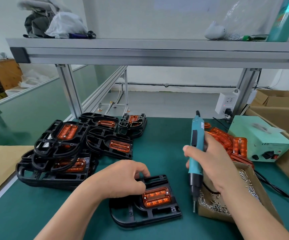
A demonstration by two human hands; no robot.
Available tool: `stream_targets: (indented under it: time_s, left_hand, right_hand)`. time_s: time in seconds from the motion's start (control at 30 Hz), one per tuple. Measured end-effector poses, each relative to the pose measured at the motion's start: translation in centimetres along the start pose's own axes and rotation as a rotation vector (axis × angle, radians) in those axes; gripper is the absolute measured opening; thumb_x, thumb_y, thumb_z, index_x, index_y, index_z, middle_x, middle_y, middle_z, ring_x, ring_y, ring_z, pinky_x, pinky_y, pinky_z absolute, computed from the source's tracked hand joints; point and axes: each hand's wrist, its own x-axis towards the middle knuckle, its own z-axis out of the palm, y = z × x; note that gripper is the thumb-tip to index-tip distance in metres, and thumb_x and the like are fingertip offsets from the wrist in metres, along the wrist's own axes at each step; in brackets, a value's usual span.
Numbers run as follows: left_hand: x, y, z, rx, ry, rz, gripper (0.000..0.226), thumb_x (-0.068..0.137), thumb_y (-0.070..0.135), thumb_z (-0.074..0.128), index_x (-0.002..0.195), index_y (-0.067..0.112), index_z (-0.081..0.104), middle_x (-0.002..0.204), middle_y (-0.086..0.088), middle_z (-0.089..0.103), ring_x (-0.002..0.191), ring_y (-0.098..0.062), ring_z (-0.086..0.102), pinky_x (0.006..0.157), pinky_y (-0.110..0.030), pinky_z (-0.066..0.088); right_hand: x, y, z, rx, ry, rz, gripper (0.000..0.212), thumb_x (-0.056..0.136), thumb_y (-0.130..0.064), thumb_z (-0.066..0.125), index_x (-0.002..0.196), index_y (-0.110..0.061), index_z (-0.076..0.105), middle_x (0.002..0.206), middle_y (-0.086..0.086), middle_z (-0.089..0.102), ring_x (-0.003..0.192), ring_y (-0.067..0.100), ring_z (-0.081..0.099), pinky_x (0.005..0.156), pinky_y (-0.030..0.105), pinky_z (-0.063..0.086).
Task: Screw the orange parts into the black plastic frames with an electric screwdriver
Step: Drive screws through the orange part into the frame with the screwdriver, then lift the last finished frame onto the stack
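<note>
Green worktop (36, 213) stretches from its pale left edge to the black frame (157, 214), which lies nearest with an orange part (156, 196) seated in it. The left hand (122, 177) curls over the frame's far side, gripping it. The right hand (211, 163) clasps the electric screwdriver (194, 149) upright, bit down beside the screw box (214, 205). Behind, a pale green unit (261, 135) reads "LED".

A green mat (166, 135) covers the workbench, under an aluminium shelf (157, 54) carried on two extruded posts: the left post (69, 90) and the right post (246, 89). Behind is a white wall (157, 19) above a grey floor (166, 101). A white power strip (226, 101) sits beside the right post. Cardboard boxes (277, 99) stand far right and a wooden cabinet (3, 73) far left — the light is even and soft
</note>
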Motion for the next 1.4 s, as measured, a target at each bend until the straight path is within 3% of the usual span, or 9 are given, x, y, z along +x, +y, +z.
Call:
stream_targets:
  time_s: [0.2,0.3,0.4,0.57,0.67,0.83,1.0,1.23,1.4]
  left_hand:
    - [-0.1,0.1,-0.1,-0.013,0.002,-0.006,0.025,0.077,0.044,0.062,0.1,0.048,0.068,0.086,0.013,0.068,0.073,-0.007,0.063,0.064,-0.027,0.051]
    - [0.0,0.1,0.0,-0.019,-0.002,-0.007,0.023,0.078,0.043,0.063,0.1,0.048,0.068,0.087,0.009,0.069,0.075,-0.012,0.065,0.069,-0.035,0.056]
    - [-0.1,0.2,-0.1,-0.026,-0.007,-0.007,0.022,0.08,0.042,0.064,0.1,0.048,0.068,0.087,0.011,0.068,0.075,-0.011,0.065,0.068,-0.033,0.055]
    - [-0.2,0.2,-0.2,-0.026,-0.018,-0.013,0.025,0.078,0.043,0.062,0.101,0.049,0.068,0.087,0.011,0.07,0.077,-0.012,0.068,0.071,-0.037,0.058]
    - [-0.2,0.3,-0.1,-0.022,-0.01,-0.001,0.024,0.077,0.043,0.061,0.1,0.046,0.069,0.086,0.005,0.069,0.071,-0.012,0.064,0.072,-0.045,0.057]
    - [-0.2,0.3,-0.1,-0.019,-0.018,0.001,0.025,0.077,0.042,0.061,0.101,0.045,0.069,0.087,0.002,0.07,0.075,-0.02,0.065,0.072,-0.048,0.056]
    - [-0.1,0.2,-0.1,-0.028,-0.018,-0.005,0.026,0.078,0.042,0.06,0.102,0.045,0.069,0.086,0.001,0.07,0.065,-0.008,0.058,0.068,-0.046,0.056]
    - [-0.1,0.1,-0.1,-0.037,-0.023,-0.005,0.025,0.078,0.042,0.061,0.101,0.046,0.069,0.086,0.003,0.07,0.064,-0.007,0.058,0.066,-0.044,0.056]
    - [-0.1,0.1,-0.1,-0.027,-0.012,-0.008,0.024,0.078,0.043,0.063,0.101,0.046,0.069,0.088,0.006,0.071,0.077,-0.017,0.067,0.071,-0.044,0.057]
  right_hand:
    - [0.7,-0.4,-2.9,-0.076,-0.006,0.065,0.026,0.088,-0.026,0.081,0.108,-0.019,0.065,0.089,0.024,0.066,0.059,0.021,0.064,0.054,0.03,0.056]
    - [0.9,0.0,-3.7,-0.172,0.002,0.089,0.022,0.092,-0.019,0.078,0.11,-0.017,0.065,0.079,0.016,0.065,0.055,0.016,0.063,0.049,0.023,0.052]
    - [1.0,0.1,-3.5,-0.217,-0.008,0.099,0.023,0.091,-0.021,0.079,0.109,-0.021,0.064,0.083,0.012,0.066,0.058,0.018,0.066,0.051,0.025,0.054]
    - [0.9,0.0,-4.0,-0.39,-0.063,0.098,0.044,0.079,-0.045,0.077,0.117,-0.041,0.055,0.096,0.003,0.067,0.068,0.022,0.073,0.06,0.037,0.058]
    - [0.9,-0.1,-4.9,-0.603,-0.082,0.116,0.069,0.067,-0.06,0.069,0.126,-0.031,0.051,0.105,-0.002,0.069,0.088,0.018,0.073,0.068,0.037,0.053]
    - [1.0,0.3,-5.4,-0.789,-0.187,0.11,0.051,0.066,-0.067,0.063,0.104,-0.037,0.047,0.081,-0.002,0.067,0.065,0.01,0.065,0.061,0.037,0.052]
    - [1.2,0.7,-5.5,-0.897,-0.262,0.125,0.071,0.067,-0.074,0.059,0.12,-0.031,0.039,0.086,-0.001,0.069,0.073,0.013,0.068,0.065,0.039,0.057]
    - [1.4,1.3,-5.3,-1.025,-0.282,0.1,0.074,0.061,-0.085,0.052,0.111,-0.032,0.04,0.08,-0.004,0.067,0.068,0.009,0.066,0.059,0.034,0.052]
    - [1.5,1.5,-5.6,-1.072,-0.275,0.079,0.084,0.064,-0.091,0.047,0.125,-0.033,0.04,0.08,-0.005,0.067,0.069,0.008,0.066,0.059,0.032,0.05]
